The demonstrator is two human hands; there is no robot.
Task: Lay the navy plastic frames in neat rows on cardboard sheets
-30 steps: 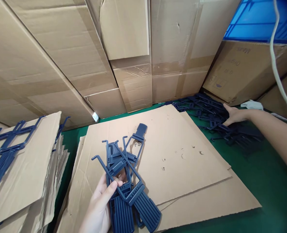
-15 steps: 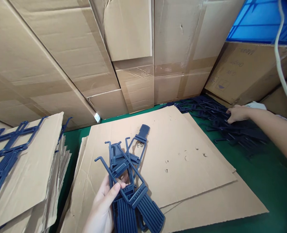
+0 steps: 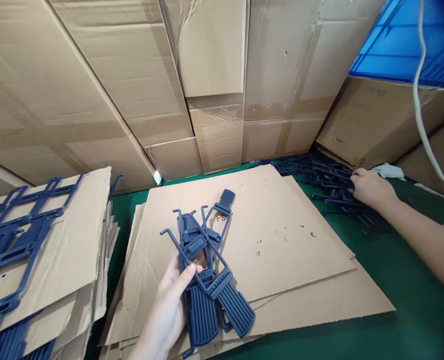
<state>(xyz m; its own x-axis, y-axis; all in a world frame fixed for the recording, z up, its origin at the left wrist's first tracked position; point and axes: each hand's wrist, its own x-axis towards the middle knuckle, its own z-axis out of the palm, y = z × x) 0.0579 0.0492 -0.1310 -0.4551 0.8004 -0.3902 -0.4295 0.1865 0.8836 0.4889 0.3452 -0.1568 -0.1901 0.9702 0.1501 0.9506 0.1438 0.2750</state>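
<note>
My left hand [image 3: 172, 295] is closed around several dark blue plastic frames [image 3: 229, 295], each with a ribbed paddle end and thin hooked arms. The bunch is held over a flat cardboard sheet [image 3: 282, 220]. At the back right, my right hand [image 3: 372, 189] reaches into a heap of similar dark blue plastic frames [image 3: 319, 172]. Its fingers are bent down at the heap's right edge, and the fingertips are partly hidden, so what they grip does not show.
On the left, cardboard sheets [image 3: 82, 240] are stacked with more blue frames [image 3: 22, 240] on top and between layers. Cardboard boxes [image 3: 214, 135] wall the back. A white cable [image 3: 417, 100] hangs at the right above the green tabletop [image 3: 409, 250], near a crumpled white piece [image 3: 389, 171].
The view has shifted a little, so the left stack shows more. My right hand stays at the heap, its fingers lower against the frames. My left hand still holds its bunch.
</note>
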